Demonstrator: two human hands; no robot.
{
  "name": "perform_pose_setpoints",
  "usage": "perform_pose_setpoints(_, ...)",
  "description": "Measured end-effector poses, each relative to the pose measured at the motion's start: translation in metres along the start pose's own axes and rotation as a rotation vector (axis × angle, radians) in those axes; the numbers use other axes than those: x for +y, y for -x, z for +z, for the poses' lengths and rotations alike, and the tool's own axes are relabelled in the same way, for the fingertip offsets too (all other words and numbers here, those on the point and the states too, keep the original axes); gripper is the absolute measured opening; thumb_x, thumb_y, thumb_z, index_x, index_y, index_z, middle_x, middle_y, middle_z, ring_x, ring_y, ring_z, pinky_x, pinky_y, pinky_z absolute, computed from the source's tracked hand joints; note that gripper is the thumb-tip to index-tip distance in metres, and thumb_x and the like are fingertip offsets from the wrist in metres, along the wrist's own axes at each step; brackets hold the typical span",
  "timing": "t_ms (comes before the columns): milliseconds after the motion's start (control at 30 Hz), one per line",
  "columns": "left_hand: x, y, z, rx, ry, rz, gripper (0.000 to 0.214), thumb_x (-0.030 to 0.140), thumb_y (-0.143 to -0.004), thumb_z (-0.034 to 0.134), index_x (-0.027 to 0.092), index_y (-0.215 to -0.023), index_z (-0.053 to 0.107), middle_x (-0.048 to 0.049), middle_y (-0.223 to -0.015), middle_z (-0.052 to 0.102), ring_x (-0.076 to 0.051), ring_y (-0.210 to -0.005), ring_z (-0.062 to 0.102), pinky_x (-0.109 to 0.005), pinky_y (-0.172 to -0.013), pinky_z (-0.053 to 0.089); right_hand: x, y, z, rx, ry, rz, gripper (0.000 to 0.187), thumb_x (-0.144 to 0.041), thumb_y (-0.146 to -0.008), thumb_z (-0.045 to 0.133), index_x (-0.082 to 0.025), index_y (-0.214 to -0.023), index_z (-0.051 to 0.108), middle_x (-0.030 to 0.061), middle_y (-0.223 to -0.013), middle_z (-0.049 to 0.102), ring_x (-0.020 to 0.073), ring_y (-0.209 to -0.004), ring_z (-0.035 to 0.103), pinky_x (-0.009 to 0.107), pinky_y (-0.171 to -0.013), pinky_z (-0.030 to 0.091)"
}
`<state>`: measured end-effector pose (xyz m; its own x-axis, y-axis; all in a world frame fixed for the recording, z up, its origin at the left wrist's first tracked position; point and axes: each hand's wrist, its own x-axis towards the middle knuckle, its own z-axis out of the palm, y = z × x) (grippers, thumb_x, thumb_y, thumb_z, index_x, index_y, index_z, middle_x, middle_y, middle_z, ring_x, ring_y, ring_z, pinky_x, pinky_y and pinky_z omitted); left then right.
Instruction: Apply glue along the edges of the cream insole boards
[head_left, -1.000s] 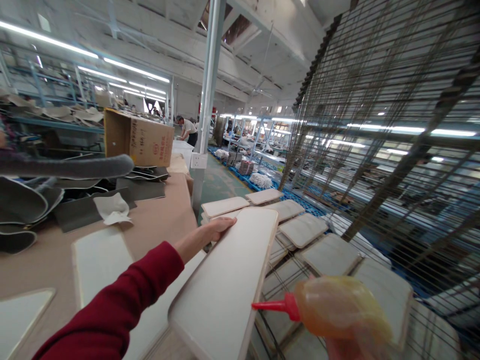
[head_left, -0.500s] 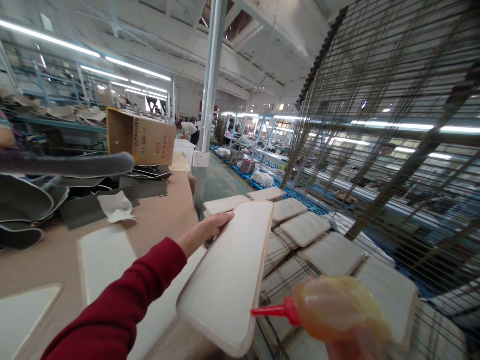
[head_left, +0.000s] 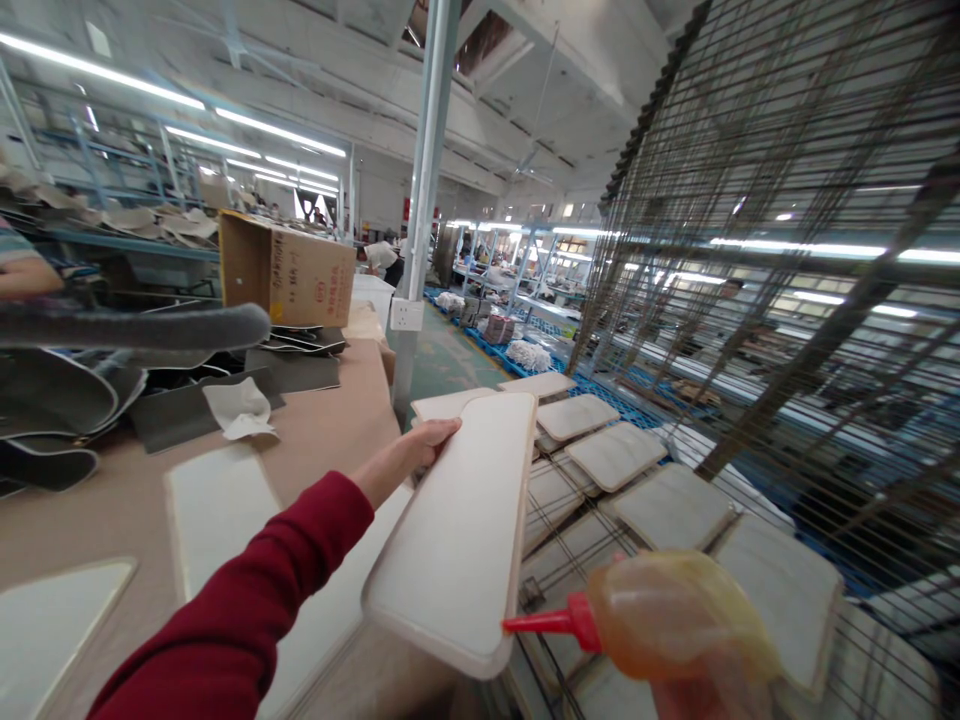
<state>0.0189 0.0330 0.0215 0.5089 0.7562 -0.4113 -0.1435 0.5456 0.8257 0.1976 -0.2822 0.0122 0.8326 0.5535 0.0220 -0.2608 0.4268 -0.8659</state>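
My left hand (head_left: 414, 448), in a red sleeve, grips the far left edge of a long white foam-covered panel (head_left: 465, 530) and holds it lifted above the gap between the brown worktable (head_left: 322, 430) and a wire rack shelf (head_left: 555, 520). My right hand (head_left: 705, 695) shows only at the bottom edge, wrapped round a soft yellowish glue bottle (head_left: 675, 615) with a red nozzle that points left toward the panel's near corner. Several similar white panels (head_left: 615, 455) lie on the rack shelf just beyond.
More white panels (head_left: 217, 510) lie flat on the worktable. Grey felt pieces (head_left: 67, 400), a white cloth (head_left: 240, 408) and a cardboard box (head_left: 289, 272) sit further back. Tall wire racks (head_left: 787, 230) rise on the right. A steel column (head_left: 424, 190) stands ahead; another person bends over far behind.
The panel in my left hand has risen off the table and shifted a little away, toward the rack. The glue bottle has stayed about where it was.
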Motion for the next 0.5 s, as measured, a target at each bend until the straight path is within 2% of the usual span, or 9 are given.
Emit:
perform_pose_setpoints(100, 0.003, 0.003, -0.001, 0.049, -0.044, -0.043, 0.023, 0.028, -0.093, 0.049, 0.011, -0.099, 0.063, -0.0071, -0.066, 0.07, -0.021, -0.055, 0.064, -0.034, -0.057, 0.055, 0.009, -0.008, -0.012, 0.014, 0.014, -0.049, 0.049, -0.044, -0.064, 0.081, -0.026, -0.106, 0.063, -0.0021, -0.077, 0.07, 0.0167, -0.067, 0.065, 0.022, -0.062, 0.055)
perform_pose_setpoints(167, 0.004, 0.005, -0.002, 0.08, -0.05, -0.047, 0.025, 0.029, -0.094, 0.046, 0.011, -0.099, 0.062, -0.0068, -0.067, 0.071, -0.02, -0.054, 0.063, -0.032, -0.057, 0.054, 0.012, -0.015, -0.018, 0.005, -0.011, -0.009, 0.055, -0.042, -0.061, 0.082, -0.026, -0.11, 0.062, -0.0009, -0.076, 0.069, 0.0191, -0.069, 0.066, 0.025, -0.06, 0.055)
perform_pose_setpoints(233, 0.005, 0.006, -0.004, 0.111, -0.044, -0.047, 0.025, 0.028, -0.095, 0.045, 0.011, -0.101, 0.062, -0.0061, -0.068, 0.071, -0.019, -0.053, 0.063, -0.031, -0.058, 0.054, 0.01, -0.019, -0.019, -0.034, -0.045, 0.054, 0.07, -0.043, -0.052, 0.085, -0.026, -0.115, 0.061, 0.0037, -0.092, 0.07, 0.0259, -0.082, 0.067, 0.03, -0.061, 0.057)
perform_pose_setpoints(333, 0.005, 0.007, -0.009, 0.151, -0.017, -0.038, 0.025, 0.028, -0.095, 0.045, 0.011, -0.105, 0.061, -0.0059, -0.07, 0.072, -0.018, -0.053, 0.064, -0.03, -0.058, 0.055, 0.003, -0.017, -0.012, -0.069, -0.047, 0.056, 0.084, -0.048, -0.044, 0.087, -0.026, -0.121, 0.058, 0.009, -0.121, 0.062, 0.037, -0.104, 0.061, 0.04, -0.07, 0.059)
perform_pose_setpoints(400, 0.006, 0.01, -0.012, 0.171, 0.012, -0.025, 0.026, 0.03, -0.094, 0.048, 0.011, -0.106, 0.06, -0.0063, -0.073, 0.073, -0.018, -0.055, 0.065, -0.029, -0.059, 0.055, -0.001, -0.011, -0.006, -0.073, -0.001, -0.025, 0.075, -0.054, -0.052, 0.083, -0.026, -0.117, 0.06, 0.0092, -0.119, 0.062, 0.0381, -0.105, 0.06, 0.046, -0.075, 0.058)
perform_pose_setpoints(500, 0.007, 0.015, -0.017, 0.2, 0.063, -0.007, 0.029, 0.034, -0.09, 0.056, 0.01, -0.106, 0.061, -0.008, -0.079, 0.073, -0.018, -0.059, 0.066, -0.028, -0.061, 0.056, -0.004, 0.0, -0.001, -0.081, 0.084, -0.184, 0.056, -0.055, -0.065, 0.075, -0.027, -0.111, 0.06, 0.0049, -0.114, 0.061, 0.0333, -0.1, 0.061, 0.05, -0.081, 0.055)
